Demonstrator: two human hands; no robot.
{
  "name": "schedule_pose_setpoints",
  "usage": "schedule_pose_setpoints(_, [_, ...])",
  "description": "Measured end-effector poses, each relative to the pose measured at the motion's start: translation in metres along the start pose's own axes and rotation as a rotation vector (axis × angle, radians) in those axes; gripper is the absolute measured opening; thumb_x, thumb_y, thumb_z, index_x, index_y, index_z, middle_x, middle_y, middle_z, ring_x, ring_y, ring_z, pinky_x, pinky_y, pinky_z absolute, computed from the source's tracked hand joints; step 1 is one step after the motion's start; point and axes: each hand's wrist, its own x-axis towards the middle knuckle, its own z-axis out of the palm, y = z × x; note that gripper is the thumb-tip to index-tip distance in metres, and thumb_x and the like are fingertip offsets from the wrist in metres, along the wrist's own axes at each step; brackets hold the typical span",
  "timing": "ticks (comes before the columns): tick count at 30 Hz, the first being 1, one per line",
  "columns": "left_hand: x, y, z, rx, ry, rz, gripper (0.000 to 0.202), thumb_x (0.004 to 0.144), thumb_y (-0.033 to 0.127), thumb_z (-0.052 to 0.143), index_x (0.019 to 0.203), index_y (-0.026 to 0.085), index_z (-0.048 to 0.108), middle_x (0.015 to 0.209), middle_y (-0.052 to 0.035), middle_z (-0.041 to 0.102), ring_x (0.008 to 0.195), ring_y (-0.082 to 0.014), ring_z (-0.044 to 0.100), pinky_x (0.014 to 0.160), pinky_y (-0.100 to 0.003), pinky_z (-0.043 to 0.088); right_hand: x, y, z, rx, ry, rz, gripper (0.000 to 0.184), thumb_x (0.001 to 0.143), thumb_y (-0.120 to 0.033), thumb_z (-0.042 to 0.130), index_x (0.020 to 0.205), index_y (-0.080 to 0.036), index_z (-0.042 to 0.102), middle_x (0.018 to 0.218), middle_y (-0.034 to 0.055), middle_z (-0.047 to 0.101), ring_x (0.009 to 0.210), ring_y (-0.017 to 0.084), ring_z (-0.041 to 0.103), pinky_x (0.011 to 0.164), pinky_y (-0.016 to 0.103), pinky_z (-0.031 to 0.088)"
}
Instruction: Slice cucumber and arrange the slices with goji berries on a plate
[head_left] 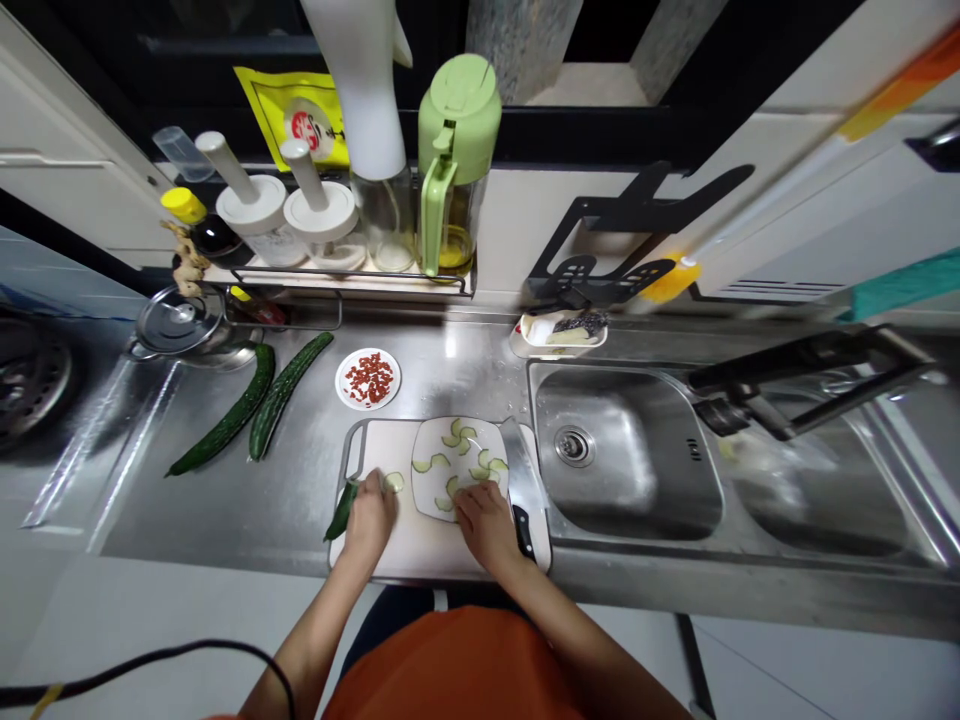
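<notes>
My left hand (370, 518) rests on a white cutting board (420, 545), closed on a partly cut cucumber (341, 510) that sticks out to the left. A cut slice (394, 482) lies just past its fingers. My right hand (486, 522) is curled at the near edge of a white plate (427, 445) holding several cucumber slices (459, 462); what its fingers pinch is hidden. A knife with a black handle (523, 530) lies on the board to the right of that hand.
Two whole cucumbers (255, 405) lie on the steel counter at left, beside a small dish of red berries (367, 379). A sink (622, 460) is on the right. Seasoning jars and a green oil bottle (454, 160) stand on a rack behind.
</notes>
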Motion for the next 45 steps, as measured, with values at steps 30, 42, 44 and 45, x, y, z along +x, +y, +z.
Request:
schedule_pose_setpoints(30, [-0.009, 0.016, -0.049, -0.331, -0.082, 0.328, 0.013, 0.080, 0.024, 0.045, 0.077, 0.018, 0.056, 0.077, -0.0041, 0.058, 0.064, -0.0127, 0.054, 0.061, -0.023, 0.041, 0.022, -0.020, 0.015, 0.257, -0.048, -0.030, 0.027, 0.078, -0.012, 0.053, 0.103, -0.019, 0.061, 0.098, 0.0071, 0.061, 0.097, 0.021, 0.048, 0.086, 0.037, 0.039])
schedule_pose_setpoints(42, [-0.008, 0.027, -0.051, -0.836, -0.415, 0.155, 0.023, 0.075, 0.039, 0.057, 0.078, 0.016, 0.058, 0.069, 0.0001, 0.058, 0.062, -0.0095, 0.050, 0.056, -0.020, 0.035, 0.049, -0.025, -0.013, 0.542, -0.256, 0.165, 0.007, 0.077, -0.019, 0.060, 0.075, -0.022, 0.066, 0.075, -0.0016, 0.064, 0.074, 0.014, 0.057, 0.067, 0.025, 0.041])
schedule_pose_setpoints(44, [-0.007, 0.026, -0.045, -0.976, -0.477, 0.054, 0.030, 0.074, 0.045, 0.057, 0.079, 0.016, 0.057, 0.071, -0.0012, 0.060, 0.067, -0.0109, 0.054, 0.059, -0.021, 0.038, 0.047, -0.026, -0.019, 0.520, -0.254, 0.156, 0.008, 0.077, -0.018, 0.059, 0.073, -0.022, 0.065, 0.072, -0.0022, 0.064, 0.071, 0.013, 0.056, 0.064, 0.024, 0.040])
schedule_pose_setpoints(45, [-0.006, 0.026, -0.042, -1.042, -0.515, -0.024, 0.034, 0.074, 0.049, 0.057, 0.080, 0.015, 0.057, 0.072, -0.0018, 0.061, 0.068, -0.0113, 0.056, 0.059, -0.021, 0.038, 0.046, -0.027, -0.022, 0.499, -0.247, 0.139, 0.009, 0.078, -0.018, 0.059, 0.073, -0.022, 0.064, 0.071, -0.0023, 0.063, 0.071, 0.013, 0.056, 0.065, 0.024, 0.039])
